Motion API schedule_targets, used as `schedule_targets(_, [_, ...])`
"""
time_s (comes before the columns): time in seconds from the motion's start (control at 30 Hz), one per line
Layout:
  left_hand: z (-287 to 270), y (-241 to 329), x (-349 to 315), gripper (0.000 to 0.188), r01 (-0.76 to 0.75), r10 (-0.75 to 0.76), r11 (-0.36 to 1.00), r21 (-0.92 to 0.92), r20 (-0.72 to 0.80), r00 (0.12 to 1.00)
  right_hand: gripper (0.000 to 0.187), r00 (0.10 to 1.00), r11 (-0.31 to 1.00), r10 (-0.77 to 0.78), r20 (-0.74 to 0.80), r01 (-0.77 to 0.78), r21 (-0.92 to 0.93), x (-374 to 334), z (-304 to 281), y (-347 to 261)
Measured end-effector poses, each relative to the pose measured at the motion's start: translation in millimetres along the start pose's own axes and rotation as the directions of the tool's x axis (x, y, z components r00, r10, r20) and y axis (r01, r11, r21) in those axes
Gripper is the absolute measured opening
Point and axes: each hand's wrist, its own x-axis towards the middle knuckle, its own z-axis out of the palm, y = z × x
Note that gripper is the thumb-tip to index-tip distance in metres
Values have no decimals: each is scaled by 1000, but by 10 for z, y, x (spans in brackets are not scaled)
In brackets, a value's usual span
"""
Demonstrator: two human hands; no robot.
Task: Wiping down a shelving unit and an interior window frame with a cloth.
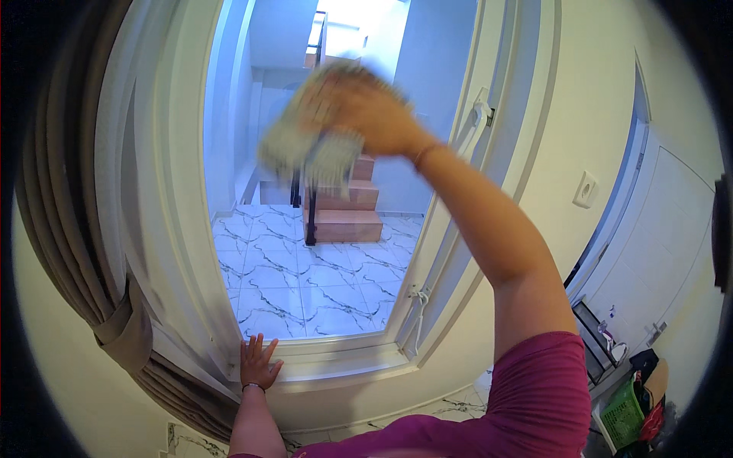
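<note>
A light, patterned cloth [309,149] lies bunched under my right hand [374,114], which presses it to the upper part of the window pane [259,267]. Hand and cloth are smeared by motion, and the palm side is hidden. My right arm stretches up across the right side of the window. Down at the lower left corner, my left hand [259,363] rests on the white window frame [328,366] with its fingers spread and nothing in it.
A tied brown curtain [126,336] hangs at the left. On the frame's right side are a white handle [481,114] and a stay [419,320]. Through the glass show wooden stairs [343,225] and marbled tiles. A green basket [622,416] stands lower right, near a white door [657,229].
</note>
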Motion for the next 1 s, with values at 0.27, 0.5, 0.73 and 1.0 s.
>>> schedule_targets(0.27, [57, -52, -42, 58, -8, 16, 994, 106, -74, 997, 35, 666, 789, 404, -627, -600, -130, 139, -116, 614])
schedule_targets(0.5, [48, -85, -102, 58, 13, -8, 995, 95, -54, 999, 47, 994, 987, -109, -21, 111, 118, 186, 107, -466])
schedule_targets(0.73, [48, -8, -1, 58, -3, 6, 994, 109, -23, 1000, 47, 683, 557, 629, -372, -730, -397, -140, -466, 1086])
schedule_targets(1.0, [-21, -60, -80, 59, 52, -56, 991, 124, 25, 998, 62, 997, 996, 11, -72, -5, 91, 158, 142, -437])
